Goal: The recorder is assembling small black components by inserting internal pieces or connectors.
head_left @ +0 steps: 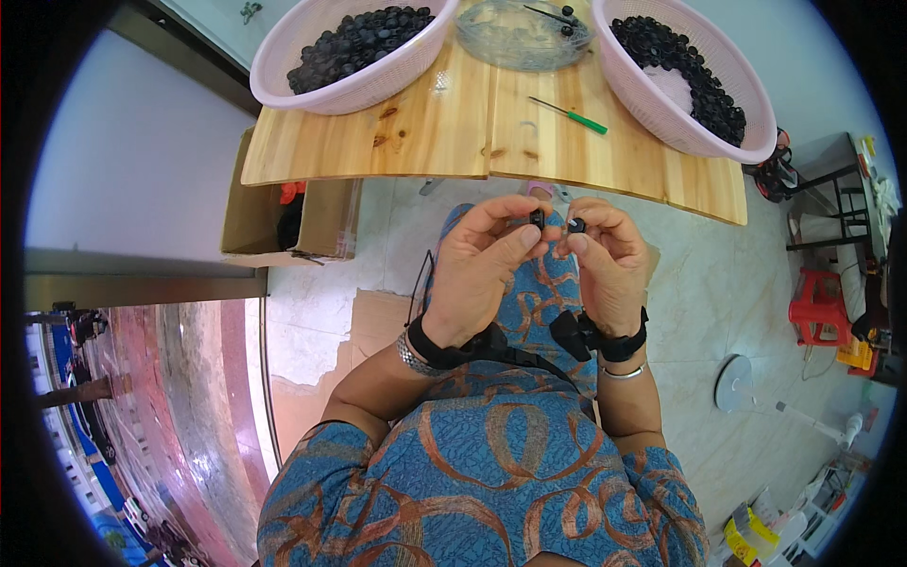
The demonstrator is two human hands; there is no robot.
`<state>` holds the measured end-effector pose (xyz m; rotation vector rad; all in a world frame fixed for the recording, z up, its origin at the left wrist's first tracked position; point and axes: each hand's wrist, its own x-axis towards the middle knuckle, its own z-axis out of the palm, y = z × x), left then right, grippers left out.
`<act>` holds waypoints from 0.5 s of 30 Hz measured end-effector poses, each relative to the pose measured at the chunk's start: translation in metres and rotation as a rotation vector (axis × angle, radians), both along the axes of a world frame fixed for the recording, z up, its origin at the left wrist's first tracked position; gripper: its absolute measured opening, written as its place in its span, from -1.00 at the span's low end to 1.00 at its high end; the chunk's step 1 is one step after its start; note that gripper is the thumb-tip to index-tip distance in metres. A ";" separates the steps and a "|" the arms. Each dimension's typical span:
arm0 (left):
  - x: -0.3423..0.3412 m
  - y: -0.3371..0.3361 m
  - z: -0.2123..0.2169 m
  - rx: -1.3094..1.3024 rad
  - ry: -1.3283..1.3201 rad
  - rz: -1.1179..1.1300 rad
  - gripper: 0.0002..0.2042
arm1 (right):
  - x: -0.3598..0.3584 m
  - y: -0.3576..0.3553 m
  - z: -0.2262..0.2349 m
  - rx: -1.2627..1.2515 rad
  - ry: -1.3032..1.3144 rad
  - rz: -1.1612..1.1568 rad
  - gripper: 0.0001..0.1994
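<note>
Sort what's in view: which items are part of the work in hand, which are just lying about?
In use:
left hand holding small black round part
right hand holding second small black part
two pink plastic baskets of black parts

Lying about:
green-handled screwdriver
clear glass dish
open cardboard box
red plastic stool

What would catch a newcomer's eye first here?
Probably the two hands raised close together over the lap: the left hand pinches a small black part, and the right hand pinches another black part. Next, the two pink baskets of black parts on the wooden table, one at its left end and one at its right.
</note>
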<state>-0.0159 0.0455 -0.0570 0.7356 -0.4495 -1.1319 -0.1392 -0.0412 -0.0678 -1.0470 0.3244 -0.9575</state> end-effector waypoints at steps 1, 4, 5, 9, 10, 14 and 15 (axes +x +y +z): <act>0.001 0.000 0.001 0.012 0.042 -0.010 -0.76 | 0.000 0.001 0.003 0.005 0.037 -0.033 -0.77; 0.007 0.000 -0.002 -0.003 0.194 -0.045 -0.74 | 0.000 0.001 0.007 0.003 0.080 -0.059 -0.75; 0.009 0.001 -0.002 -0.002 0.191 -0.046 -0.74 | 0.000 0.001 0.009 -0.017 0.093 -0.065 -0.74; 0.013 0.004 -0.001 -0.020 0.179 -0.054 -0.73 | 0.003 0.001 0.018 -0.149 0.088 -0.072 -0.73; 0.013 0.005 0.000 -0.011 0.132 -0.039 -0.72 | 0.004 0.001 0.020 -0.239 0.108 -0.073 -0.73; 0.014 0.007 0.001 -0.019 0.025 -0.044 -0.71 | 0.007 0.001 0.026 -0.408 0.157 -0.088 -0.78; 0.015 0.007 0.000 -0.039 0.009 -0.043 -0.71 | 0.007 0.000 0.027 -0.405 0.153 -0.090 -0.78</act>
